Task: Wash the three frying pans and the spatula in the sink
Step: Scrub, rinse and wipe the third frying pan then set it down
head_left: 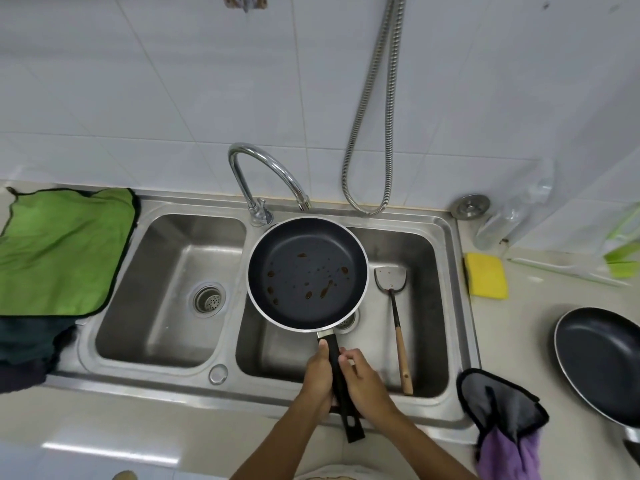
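Person holds the frying pan (307, 273) level over the right basin of the sink (145, 377), its far rim just under the faucet (266, 174) spout. Likely staged for a rinse, though no water is visibly running. Brown grease spots are on the pan floor, so it reads as not yet washed. Both hands are on the handle (353, 426), probably to steady the weight out front. Left hand (317, 379) wraps it from the left, fingers curled under, thumb (323, 348) laid along the top toward the pan. Right hand (363, 379) closes on it from the right, fingers (348, 356) bent over the handle, top one slightly lifted. Neither hand is free for scrubbing. Spatula (390, 278) lies in the same basin to the right of the pan, blade toward the wall, wooden handle leaning on the front wall. It is parked where water reaches it. Second pan (602, 362) waits on the counter at right, well apart. Third pan can't be made out. Sponge (486, 280) sits on the counter just beside the right rim, within reach. Green cloth (59, 251) is spread left of the sink, plausibly a drying spot.
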Motion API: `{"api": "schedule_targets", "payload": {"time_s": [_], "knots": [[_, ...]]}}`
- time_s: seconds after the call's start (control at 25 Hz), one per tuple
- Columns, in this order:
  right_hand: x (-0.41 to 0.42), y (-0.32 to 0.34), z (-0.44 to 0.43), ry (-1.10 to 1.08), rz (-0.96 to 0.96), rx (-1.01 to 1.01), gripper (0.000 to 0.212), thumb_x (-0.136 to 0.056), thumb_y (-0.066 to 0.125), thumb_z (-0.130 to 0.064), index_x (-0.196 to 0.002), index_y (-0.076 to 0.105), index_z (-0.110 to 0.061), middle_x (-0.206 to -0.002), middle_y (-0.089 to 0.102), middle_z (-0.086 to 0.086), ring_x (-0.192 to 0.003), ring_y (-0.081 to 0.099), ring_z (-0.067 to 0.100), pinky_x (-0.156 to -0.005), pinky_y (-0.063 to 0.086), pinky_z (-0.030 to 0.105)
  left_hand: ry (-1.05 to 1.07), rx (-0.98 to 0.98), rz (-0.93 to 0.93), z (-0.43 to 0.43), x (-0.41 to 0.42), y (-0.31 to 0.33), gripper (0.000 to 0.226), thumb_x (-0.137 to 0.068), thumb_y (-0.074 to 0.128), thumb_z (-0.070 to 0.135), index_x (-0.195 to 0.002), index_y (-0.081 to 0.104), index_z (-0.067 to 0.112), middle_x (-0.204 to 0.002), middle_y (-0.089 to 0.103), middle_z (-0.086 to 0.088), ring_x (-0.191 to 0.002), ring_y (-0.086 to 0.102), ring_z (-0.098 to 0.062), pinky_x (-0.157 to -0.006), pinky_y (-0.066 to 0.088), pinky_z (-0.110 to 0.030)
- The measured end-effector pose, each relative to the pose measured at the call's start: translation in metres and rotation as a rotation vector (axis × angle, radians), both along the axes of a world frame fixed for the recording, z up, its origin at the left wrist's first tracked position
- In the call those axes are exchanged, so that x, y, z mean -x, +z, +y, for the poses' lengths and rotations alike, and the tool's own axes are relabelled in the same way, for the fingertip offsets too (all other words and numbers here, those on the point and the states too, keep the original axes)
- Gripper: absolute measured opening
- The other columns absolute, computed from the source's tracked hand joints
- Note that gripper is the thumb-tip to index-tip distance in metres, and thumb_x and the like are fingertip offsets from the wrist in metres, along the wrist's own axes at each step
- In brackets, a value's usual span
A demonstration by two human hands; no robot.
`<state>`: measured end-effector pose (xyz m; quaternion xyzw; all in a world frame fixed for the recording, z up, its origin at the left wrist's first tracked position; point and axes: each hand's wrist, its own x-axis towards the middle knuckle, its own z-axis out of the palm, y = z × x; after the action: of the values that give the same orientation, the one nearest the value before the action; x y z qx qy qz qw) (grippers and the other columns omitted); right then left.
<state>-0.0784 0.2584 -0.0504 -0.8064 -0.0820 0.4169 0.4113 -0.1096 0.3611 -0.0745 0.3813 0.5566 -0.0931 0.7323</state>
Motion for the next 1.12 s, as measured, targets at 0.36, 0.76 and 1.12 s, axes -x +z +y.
{"api": "schedule_targets", "payload": {"time_s": [0.36, 0.76, 1.12], "knots": [[0.009, -0.021, 0.014, -0.143, -0.162, -0.044, 0.022, -0.106, 0.041, -0.037, -0.1, 0.056, -0.024, -0.075, 0.069, 0.001, -0.065, 0.067, 0.011, -0.066, 0.059, 0.039, -0.363, -0.213, 0.033, 0.021, 0.001, 0.007, 0.045, -0.108, 0.045, 0.038, -0.097, 0.076, 0.006, -0.094, 0.08, -0.014, -0.09, 0.076, -0.027, -0.09, 0.062, -0.047], [0.006, -0.028, 0.014, -0.117, -0.076, 0.012, 0.02, -0.095, 0.064, -0.043, -0.106, 0.052, -0.032, -0.074, 0.066, 0.001, -0.062, 0.065, 0.015, -0.053, 0.056, 0.027, -1.101, -1.488, -0.019, 0.176, -0.115, 0.105, 0.046, -0.104, 0.052, 0.037, -0.139, 0.057, 0.008, -0.145, 0.057, -0.015, -0.134, 0.054, -0.031, -0.11, 0.045, -0.044], [0.004, -0.018, 0.014, -0.076, -0.182, 0.058, 0.026, -0.096, 0.065, -0.038, -0.115, 0.052, -0.026, -0.09, 0.064, -0.004, -0.07, 0.057, -0.001, -0.058, 0.043, 0.003, -1.231, -1.735, 0.267, 0.228, -0.155, 0.081, 0.062, -0.106, 0.04, 0.021, -0.16, 0.019, -0.001, -0.172, 0.01, -0.019, -0.16, 0.009, -0.032, -0.125, 0.03, -0.046]]}}
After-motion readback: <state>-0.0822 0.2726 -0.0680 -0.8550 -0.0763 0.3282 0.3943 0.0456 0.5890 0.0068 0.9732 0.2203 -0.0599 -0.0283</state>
